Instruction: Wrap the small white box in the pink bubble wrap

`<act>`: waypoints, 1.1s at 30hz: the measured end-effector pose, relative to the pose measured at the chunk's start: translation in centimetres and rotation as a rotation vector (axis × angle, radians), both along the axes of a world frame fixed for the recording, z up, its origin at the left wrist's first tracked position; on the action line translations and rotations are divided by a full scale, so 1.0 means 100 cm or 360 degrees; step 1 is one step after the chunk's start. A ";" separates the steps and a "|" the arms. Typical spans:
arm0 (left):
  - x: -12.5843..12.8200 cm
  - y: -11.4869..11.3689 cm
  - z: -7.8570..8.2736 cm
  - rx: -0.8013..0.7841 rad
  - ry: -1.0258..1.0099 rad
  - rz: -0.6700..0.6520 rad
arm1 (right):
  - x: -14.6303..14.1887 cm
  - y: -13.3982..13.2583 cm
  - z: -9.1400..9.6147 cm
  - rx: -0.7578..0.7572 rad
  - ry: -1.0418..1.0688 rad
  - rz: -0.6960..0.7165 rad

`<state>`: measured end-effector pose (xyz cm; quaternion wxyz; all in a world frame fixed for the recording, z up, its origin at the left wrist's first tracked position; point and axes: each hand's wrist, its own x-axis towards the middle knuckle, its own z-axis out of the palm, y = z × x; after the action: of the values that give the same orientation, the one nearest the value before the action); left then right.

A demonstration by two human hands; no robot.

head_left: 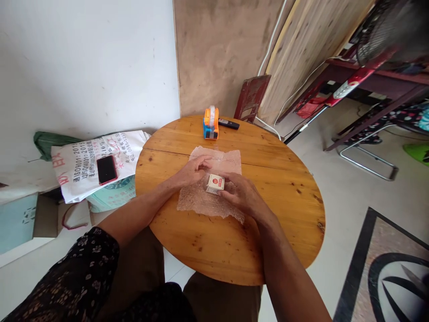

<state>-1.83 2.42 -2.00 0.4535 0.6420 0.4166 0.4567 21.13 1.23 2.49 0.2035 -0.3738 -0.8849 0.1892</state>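
A small white box (215, 184) with red print lies on a sheet of clear bubble wrap (201, 203) in the middle of the round wooden table. My right hand (244, 193) grips the box from its right side, the thumb at the near edge and the fingers at the far edge. To the upper left of the box, my left hand (196, 170) rests over the wrap with its fingers loosely bent and apart. Nothing shows in it, and a gap separates it from the box.
An orange and blue tape dispenser (211, 123) stands at the table's far side beside a black knife-like tool (229, 124). A phone (107, 170) lies on white sacks (83, 156) at the left. A wooden chair (251, 98) and a fan (385, 36) stand beyond.
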 end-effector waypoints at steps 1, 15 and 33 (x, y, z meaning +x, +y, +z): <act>0.000 -0.001 0.001 -0.0006 -0.0004 0.0001 | -0.001 0.000 -0.001 0.0023 0.0025 0.0006; 0.003 -0.004 0.005 -0.0012 0.0058 0.0007 | -0.009 0.005 -0.020 0.0041 0.0104 -0.0105; 0.000 -0.013 0.024 0.0070 0.0137 0.0160 | -0.008 -0.044 0.034 0.0040 -0.0672 0.0449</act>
<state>-1.79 1.17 0.39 0.3975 0.6490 0.4574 0.4599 20.32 -3.16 5.86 -0.0096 -0.2754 -0.9535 0.1223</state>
